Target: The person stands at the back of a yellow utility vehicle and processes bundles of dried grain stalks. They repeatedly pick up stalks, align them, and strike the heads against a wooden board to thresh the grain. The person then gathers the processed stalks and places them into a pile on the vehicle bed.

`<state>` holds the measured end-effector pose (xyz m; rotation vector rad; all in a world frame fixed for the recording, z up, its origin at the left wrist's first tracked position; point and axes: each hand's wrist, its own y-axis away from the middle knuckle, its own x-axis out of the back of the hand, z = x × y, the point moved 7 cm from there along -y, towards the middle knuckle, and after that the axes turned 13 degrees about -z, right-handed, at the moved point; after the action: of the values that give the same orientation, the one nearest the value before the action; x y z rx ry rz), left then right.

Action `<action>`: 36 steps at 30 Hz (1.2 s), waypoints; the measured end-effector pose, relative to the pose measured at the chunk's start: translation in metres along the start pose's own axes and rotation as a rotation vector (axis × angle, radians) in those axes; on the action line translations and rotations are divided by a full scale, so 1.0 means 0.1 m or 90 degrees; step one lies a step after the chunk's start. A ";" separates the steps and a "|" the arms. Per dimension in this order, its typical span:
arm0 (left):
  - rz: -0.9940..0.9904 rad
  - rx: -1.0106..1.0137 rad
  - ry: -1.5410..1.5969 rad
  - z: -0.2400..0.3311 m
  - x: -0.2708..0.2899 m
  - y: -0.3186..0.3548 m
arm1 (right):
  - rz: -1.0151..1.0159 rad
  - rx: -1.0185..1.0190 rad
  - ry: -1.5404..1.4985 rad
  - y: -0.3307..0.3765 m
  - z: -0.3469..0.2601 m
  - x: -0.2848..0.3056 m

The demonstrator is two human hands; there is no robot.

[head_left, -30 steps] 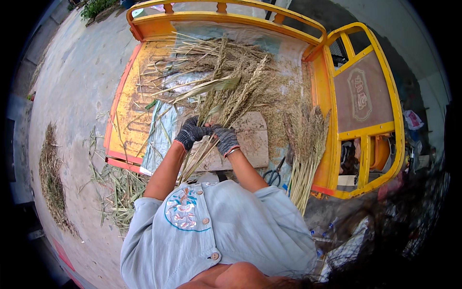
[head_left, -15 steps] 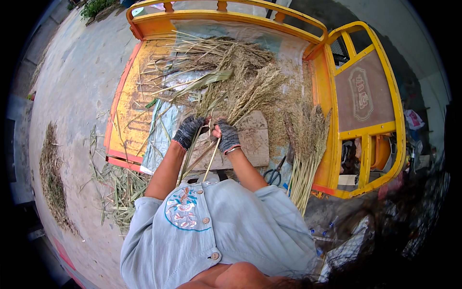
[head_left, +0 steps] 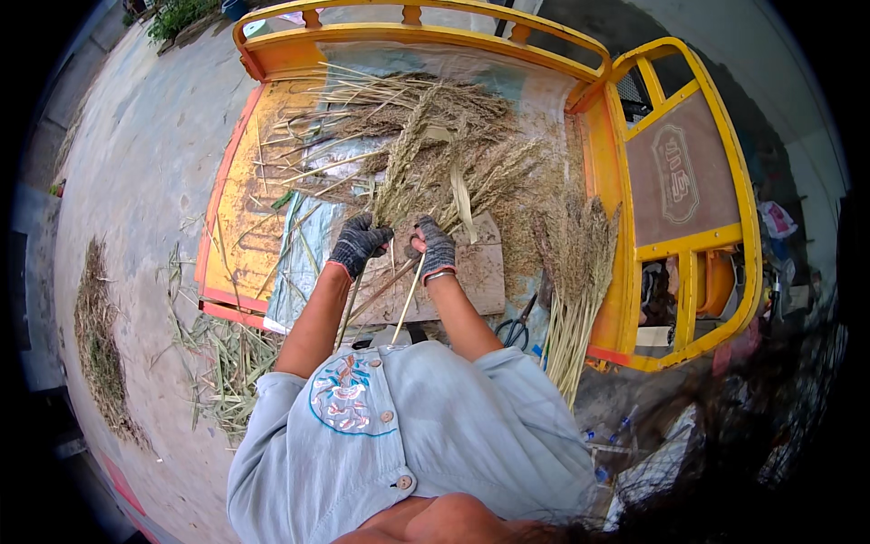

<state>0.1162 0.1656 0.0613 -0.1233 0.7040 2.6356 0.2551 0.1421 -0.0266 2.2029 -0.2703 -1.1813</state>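
Dark knitted fingerless gloves cover both my hands. My left hand (head_left: 359, 243) is closed round a sorghum stalk, whose greenish-brown seed head (head_left: 403, 168) points up and away from me. Close beside it, my right hand (head_left: 434, 247) grips another sorghum stalk (head_left: 410, 295), its lower end slanting toward my shirt and its bushy head (head_left: 498, 177) leaning to the far right. A pale dry leaf (head_left: 461, 201) hangs just beyond my right hand. Under my hands lies a worn wooden board (head_left: 476, 276). A pile of cut sorghum heads (head_left: 453, 100) spreads out behind.
All this rests on the yellow cargo bed (head_left: 237, 195) with a raised rail (head_left: 435, 34) and a side frame (head_left: 671, 181). A sorghum bundle (head_left: 575, 290) lies at the right beside dark scissors (head_left: 517, 332). Stripped leaves (head_left: 237, 367) and a stalk heap (head_left: 101, 344) lie on the ground left.
My hands have drawn slightly apart, each keeping its stalk. The long leaf, earlier stretched left above my left hand, now hangs down beyond my right hand.
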 end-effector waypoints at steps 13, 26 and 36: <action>0.156 -0.174 -0.482 -0.15 0.27 -0.02 | -0.035 -0.004 -0.009 0.32 -0.15 -0.48; -0.024 0.049 0.064 -0.20 0.11 0.12 | -0.302 -0.044 -0.174 -0.04 0.18 -0.22; -0.019 0.049 -0.082 -0.07 -0.03 0.11 | -0.330 0.121 0.151 -0.17 -0.06 -0.18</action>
<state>0.1147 0.1529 0.0610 0.0578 0.7521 2.5576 0.2474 0.1665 -0.0222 2.6473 0.3209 -1.1692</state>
